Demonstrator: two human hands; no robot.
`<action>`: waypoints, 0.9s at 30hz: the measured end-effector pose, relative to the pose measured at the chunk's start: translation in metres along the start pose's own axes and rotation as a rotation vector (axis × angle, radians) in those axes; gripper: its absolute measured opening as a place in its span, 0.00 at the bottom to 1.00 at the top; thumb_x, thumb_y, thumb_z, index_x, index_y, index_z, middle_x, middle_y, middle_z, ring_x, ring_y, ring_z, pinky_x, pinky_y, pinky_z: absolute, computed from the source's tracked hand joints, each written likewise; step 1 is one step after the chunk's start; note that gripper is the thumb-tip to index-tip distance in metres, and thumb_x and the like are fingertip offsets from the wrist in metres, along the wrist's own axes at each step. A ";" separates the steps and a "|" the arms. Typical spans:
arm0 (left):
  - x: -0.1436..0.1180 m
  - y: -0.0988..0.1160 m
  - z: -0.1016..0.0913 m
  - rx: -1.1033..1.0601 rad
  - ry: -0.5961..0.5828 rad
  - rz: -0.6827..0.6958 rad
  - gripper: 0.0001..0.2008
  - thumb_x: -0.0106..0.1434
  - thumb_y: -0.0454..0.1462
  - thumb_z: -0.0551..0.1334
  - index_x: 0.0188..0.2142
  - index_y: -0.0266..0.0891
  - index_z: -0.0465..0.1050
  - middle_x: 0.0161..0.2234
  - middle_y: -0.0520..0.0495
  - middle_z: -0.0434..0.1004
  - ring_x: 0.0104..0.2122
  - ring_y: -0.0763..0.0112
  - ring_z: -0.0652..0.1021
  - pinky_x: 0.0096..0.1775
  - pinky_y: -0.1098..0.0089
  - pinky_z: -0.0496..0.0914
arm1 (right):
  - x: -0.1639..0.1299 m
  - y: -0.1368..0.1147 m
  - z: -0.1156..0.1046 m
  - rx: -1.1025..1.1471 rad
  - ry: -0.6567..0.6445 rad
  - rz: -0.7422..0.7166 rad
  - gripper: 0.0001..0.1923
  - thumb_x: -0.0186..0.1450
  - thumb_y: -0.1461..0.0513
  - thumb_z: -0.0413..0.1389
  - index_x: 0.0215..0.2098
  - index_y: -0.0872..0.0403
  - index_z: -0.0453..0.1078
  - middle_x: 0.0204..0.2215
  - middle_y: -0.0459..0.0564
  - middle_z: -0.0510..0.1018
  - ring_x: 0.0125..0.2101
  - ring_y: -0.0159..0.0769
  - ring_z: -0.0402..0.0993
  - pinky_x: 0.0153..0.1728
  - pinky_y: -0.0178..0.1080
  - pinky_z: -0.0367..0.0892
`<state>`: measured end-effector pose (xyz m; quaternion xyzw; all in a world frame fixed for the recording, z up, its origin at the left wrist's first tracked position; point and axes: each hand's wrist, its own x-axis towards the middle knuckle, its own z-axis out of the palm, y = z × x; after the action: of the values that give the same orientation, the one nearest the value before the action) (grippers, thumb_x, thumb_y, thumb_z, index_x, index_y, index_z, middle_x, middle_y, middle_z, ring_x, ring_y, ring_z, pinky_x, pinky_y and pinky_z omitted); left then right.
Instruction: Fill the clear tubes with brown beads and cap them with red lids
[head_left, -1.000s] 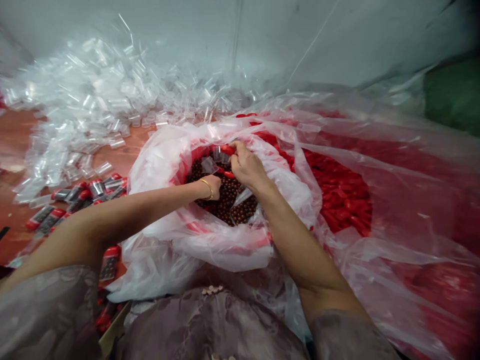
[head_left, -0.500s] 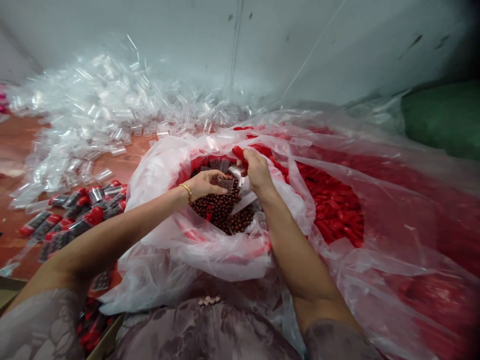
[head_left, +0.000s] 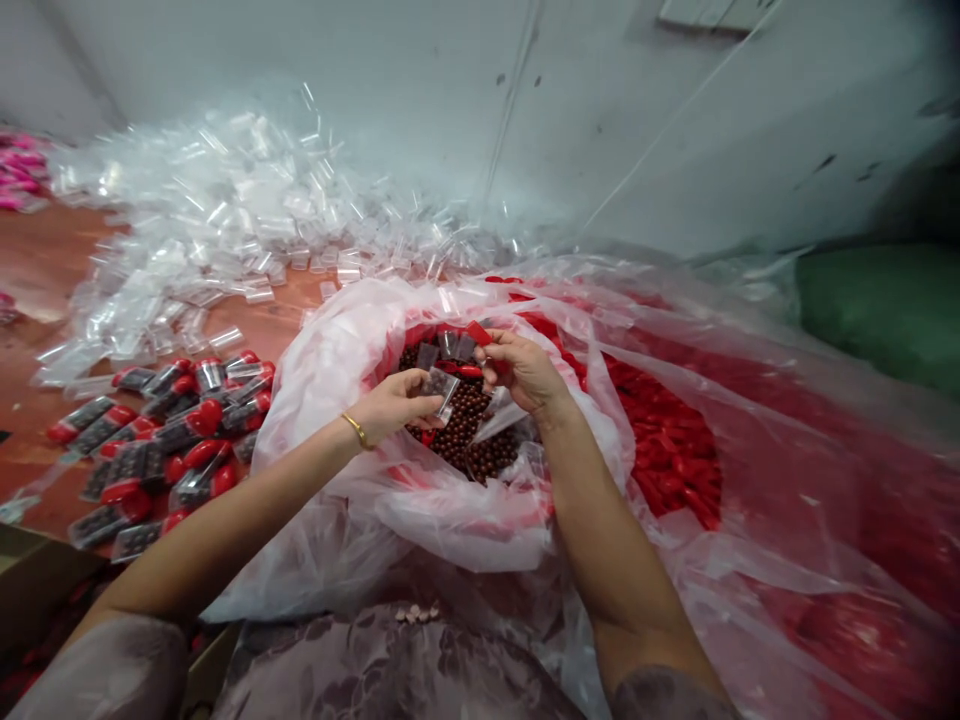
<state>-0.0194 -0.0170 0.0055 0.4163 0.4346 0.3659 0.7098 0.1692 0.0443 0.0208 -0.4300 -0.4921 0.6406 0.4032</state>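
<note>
My left hand (head_left: 396, 403) is closed on a small clear plastic container (head_left: 440, 384), tilted over the bag, with dark contents showing through its wall. My right hand (head_left: 521, 368) pinches a red cap (head_left: 478, 333) just to the right and slightly above; cap and container are apart. Beneath both hands, round brown beads (head_left: 480, 445) fill the mouth of a white plastic bag (head_left: 330, 340). Several filled containers and a red piece lie among the beads near the far rim.
Many empty clear containers (head_left: 225, 200) are heaped along the wall. Filled containers with red caps (head_left: 161, 450) lie on the reddish table (head_left: 67, 260) at left. Loose red caps (head_left: 671, 440) fill a clear bag at right. A cardboard box (head_left: 37, 580) stands lower left; pink pieces (head_left: 21, 170) lie far left.
My left hand has tipped the container and moved slightly lower and left. My right hand has come down a little with the red cap. The view has shifted.
</note>
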 end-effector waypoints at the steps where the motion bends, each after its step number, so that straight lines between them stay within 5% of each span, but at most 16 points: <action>1: -0.002 -0.001 0.000 0.000 0.000 0.012 0.16 0.52 0.35 0.69 0.37 0.34 0.66 0.29 0.53 0.74 0.26 0.79 0.77 0.33 0.74 0.73 | 0.000 0.001 0.001 -0.017 -0.001 -0.001 0.15 0.47 0.62 0.58 0.33 0.55 0.64 0.23 0.38 0.72 0.13 0.20 0.62 0.13 0.28 0.63; 8: 0.005 -0.012 0.007 0.044 -0.007 0.138 0.13 0.52 0.31 0.66 0.35 0.35 0.64 0.32 0.52 0.71 0.31 0.78 0.74 0.36 0.73 0.71 | -0.005 0.006 0.005 -0.127 -0.086 -0.056 0.21 0.47 0.59 0.62 0.38 0.54 0.66 0.26 0.40 0.77 0.14 0.22 0.64 0.15 0.30 0.64; 12: 0.007 -0.018 0.007 0.094 -0.016 0.268 0.12 0.53 0.32 0.63 0.38 0.34 0.65 0.34 0.51 0.70 0.32 0.76 0.73 0.36 0.73 0.70 | -0.014 0.017 0.011 -0.459 -0.006 -0.214 0.10 0.54 0.59 0.57 0.31 0.53 0.63 0.26 0.43 0.77 0.16 0.25 0.66 0.18 0.31 0.63; 15: 0.006 -0.020 0.005 0.132 -0.016 0.347 0.14 0.54 0.33 0.63 0.40 0.34 0.66 0.34 0.51 0.70 0.32 0.76 0.72 0.36 0.74 0.69 | -0.026 0.024 0.017 -0.823 0.059 -0.441 0.11 0.58 0.64 0.51 0.40 0.53 0.68 0.33 0.47 0.79 0.28 0.32 0.74 0.32 0.36 0.70; 22: 0.003 -0.019 0.004 0.217 0.020 0.326 0.13 0.56 0.37 0.61 0.39 0.35 0.64 0.26 0.56 0.64 0.22 0.81 0.66 0.25 0.77 0.64 | -0.042 0.029 0.029 -1.304 0.243 -0.755 0.21 0.63 0.67 0.44 0.51 0.57 0.69 0.43 0.57 0.79 0.43 0.40 0.76 0.48 0.43 0.69; 27: 0.000 -0.015 0.004 0.163 -0.021 0.308 0.14 0.54 0.41 0.63 0.36 0.35 0.63 0.25 0.56 0.63 0.20 0.83 0.66 0.23 0.77 0.62 | -0.041 0.034 0.025 -1.339 0.161 -0.805 0.24 0.64 0.67 0.43 0.58 0.57 0.63 0.47 0.57 0.78 0.46 0.40 0.75 0.49 0.45 0.70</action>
<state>-0.0133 -0.0240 -0.0070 0.5378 0.3864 0.4294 0.6140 0.1543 -0.0078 -0.0028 -0.4150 -0.8608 -0.0208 0.2939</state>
